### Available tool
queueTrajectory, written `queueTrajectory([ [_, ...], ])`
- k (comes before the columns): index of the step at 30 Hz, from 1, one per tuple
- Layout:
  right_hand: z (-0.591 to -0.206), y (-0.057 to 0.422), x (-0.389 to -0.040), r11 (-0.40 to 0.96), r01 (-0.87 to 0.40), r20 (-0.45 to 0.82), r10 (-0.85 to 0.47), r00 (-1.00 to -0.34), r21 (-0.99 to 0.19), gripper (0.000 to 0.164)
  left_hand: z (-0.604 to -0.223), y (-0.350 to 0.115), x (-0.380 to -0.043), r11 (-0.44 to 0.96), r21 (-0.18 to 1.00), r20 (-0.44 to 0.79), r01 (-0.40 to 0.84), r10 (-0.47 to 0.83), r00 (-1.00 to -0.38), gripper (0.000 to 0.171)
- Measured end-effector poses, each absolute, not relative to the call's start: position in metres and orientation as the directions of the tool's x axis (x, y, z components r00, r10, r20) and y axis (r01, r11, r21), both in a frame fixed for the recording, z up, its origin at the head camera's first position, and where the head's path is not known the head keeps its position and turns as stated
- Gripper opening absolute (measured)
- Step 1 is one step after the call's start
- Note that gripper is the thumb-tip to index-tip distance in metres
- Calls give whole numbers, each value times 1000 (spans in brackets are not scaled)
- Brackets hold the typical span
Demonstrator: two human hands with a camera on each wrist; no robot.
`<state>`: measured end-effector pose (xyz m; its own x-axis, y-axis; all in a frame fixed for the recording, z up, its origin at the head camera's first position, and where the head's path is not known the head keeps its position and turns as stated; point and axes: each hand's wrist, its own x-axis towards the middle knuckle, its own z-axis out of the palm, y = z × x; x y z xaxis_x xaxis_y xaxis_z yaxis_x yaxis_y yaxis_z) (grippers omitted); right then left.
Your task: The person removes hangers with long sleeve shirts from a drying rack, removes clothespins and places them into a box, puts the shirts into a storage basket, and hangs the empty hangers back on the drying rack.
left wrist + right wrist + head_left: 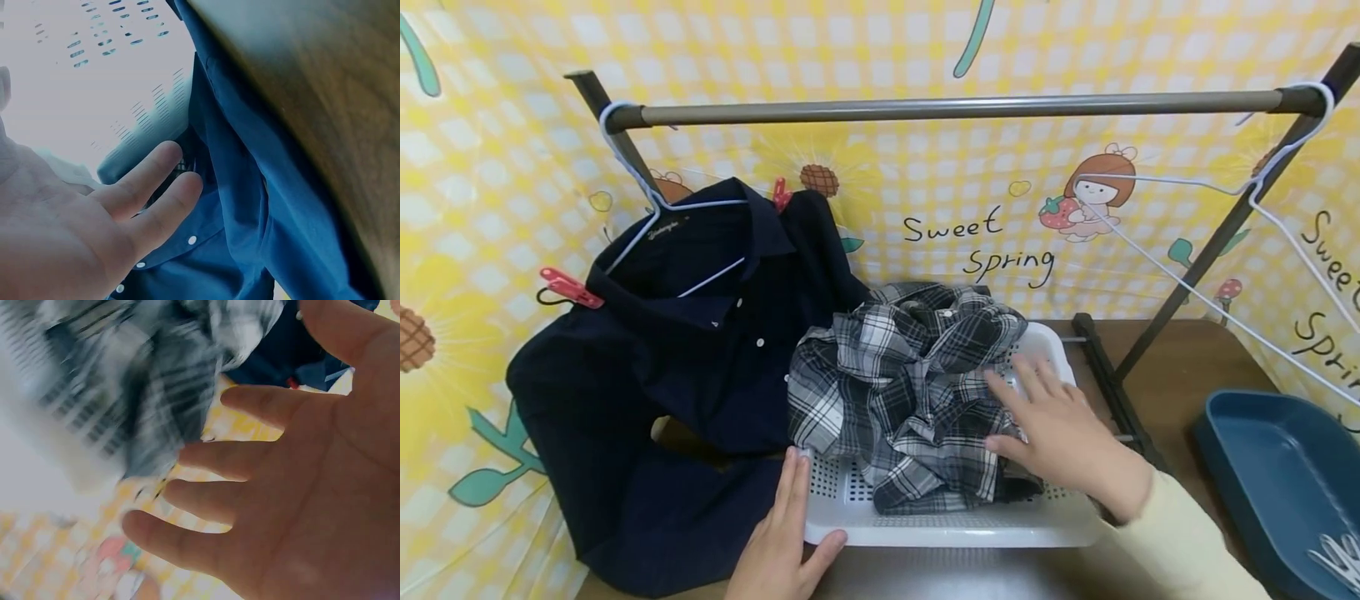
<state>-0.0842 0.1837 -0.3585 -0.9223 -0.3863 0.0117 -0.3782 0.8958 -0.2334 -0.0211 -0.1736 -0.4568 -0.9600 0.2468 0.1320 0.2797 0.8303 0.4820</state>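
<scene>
I have the left hand (786,529) at the near left corner of the white basket (951,535), its fingers straight and its thumb spread away from them by the near rim. It grips nothing; the left wrist view shows two outstretched fingers just beside the basket's side wall. The checked shirt (917,375) lies crumpled in the basket, beyond and to the right of those fingertips.

My right hand (1052,425) is over the right side of that shirt, fingers straight and fanned out, holding nothing. Its fingers are a little blurred in the head view, and I can't tell whether they touch the cloth. In the right wrist view I see the bare palm, with the shirt past the fingertips.

Beyond the left fingers and to their left, I see a navy shirt (715,375) on a hanger (655,200), with a red clip (571,287) at one shoulder and another near the collar. The hanger hooks over the rack (962,108), well beyond both hands. Right of the right fingers, a second hanger (1251,187) hangs bare, and a blue tub (1285,442) sits on the brown table (1225,350).
</scene>
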Motion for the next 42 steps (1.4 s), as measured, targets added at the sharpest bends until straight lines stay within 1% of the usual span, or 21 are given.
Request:
queueTrajectory([
  [2, -369, 200, -71, 914, -336, 43, -335, -941, -228, 86, -457, -173, -21, 830, 489, 111, 269, 246, -963, 91],
  [5, -392, 220, -51, 929, -279, 23, -282, -959, -242, 98, -453, -172, -21, 824, 510, 64, 246, 249, -966, 91],
  [7, -407, 229, -40, 931, -249, 10, -256, -967, -268, 106, -449, -173, -22, 818, 528, 19, 229, 258, -966, 93],
  [10, -423, 237, -31, 915, -232, 23, -238, -971, -329, 117, -441, -176, -25, 807, 545, 2, 228, 270, -963, 90],
  [13, -428, 240, -28, 897, -248, 63, -242, -968, -366, 128, -434, -180, -30, 799, 542, 53, 258, 275, -960, 84],
  [17, -425, 242, -22, 903, -243, 39, -245, -969, -354, 140, -427, -184, -34, 801, 530, 109, 278, 260, -959, 75],
  [19, -425, 243, -19, 906, -233, 25, -239, -971, -355, 142, -426, -185, -38, 791, 544, 143, 279, 240, -960, 65],
  [21, -427, 243, -17, 905, -228, 31, -232, -972, -359, 143, -427, -187, -45, 754, 594, 197, 278, 199, -960, 50],
  [23, -431, 242, -16, 904, -224, 47, -222, -974, -364, 142, -430, -190, -55, 674, 686, 245, 272, 138, -960, 32],
  [24, -432, 241, -17, 904, -219, 54, -215, -975, -366, 142, -430, -192, -62, 612, 749, 241, 253, 104, -965, 25],
  [25, -433, 241, -17, 904, -216, 59, -209, -976, -370, 142, -431, -193, -70, 541, 812, 215, 217, 68, -974, 22],
  [26, -434, 240, -18, 905, -211, 60, -203, -977, -369, 142, -433, -195, -78, 468, 868, 168, 167, 40, -985, 23],
  [28, -434, 239, -19, 910, -200, 57, -192, -980, -363, 143, -435, -198, -91, 341, 939, 36, 38, 11, -999, 36],
  [30, -434, 239, -19, 916, -190, 51, -183, -982, -352, 143, -439, -199, -101, 260, 959, -122, -109, 35, -992, 53],
  [32, -433, 239, -19, 922, -186, 47, -181, -982, -340, 143, -444, -199, -109, 222, 955, -224, -198, 103, -969, 64],
  [34, -432, 238, -20, 925, -190, 46, -185, -982, -329, 143, -449, -200, -114, 144, 960, -267, -240, 221, -938, 79],
  [36, -430, 237, -20, 927, -198, 45, -194, -980, -319, 143, -452, -201, -119, 2, 966, -245, -259, 331, -911, 89],
  [38, -429, 237, -20, 928, -200, 42, -197, -979, -315, 144, -452, -202, -123, -165, 955, -163, -247, 405, -900, 85],
  [40, -428, 236, -20, 929, -198, 37, -197, -980, -313, 144, -449, -201, -126, -335, 917, -63, -218, 417, -907, 76],
  [42, -426, 236, -19, 929, -193, 30, -193, -981, -316, 144, -443, -199, -129, -448, 879, 24, -163, 384, -923, 71],
])
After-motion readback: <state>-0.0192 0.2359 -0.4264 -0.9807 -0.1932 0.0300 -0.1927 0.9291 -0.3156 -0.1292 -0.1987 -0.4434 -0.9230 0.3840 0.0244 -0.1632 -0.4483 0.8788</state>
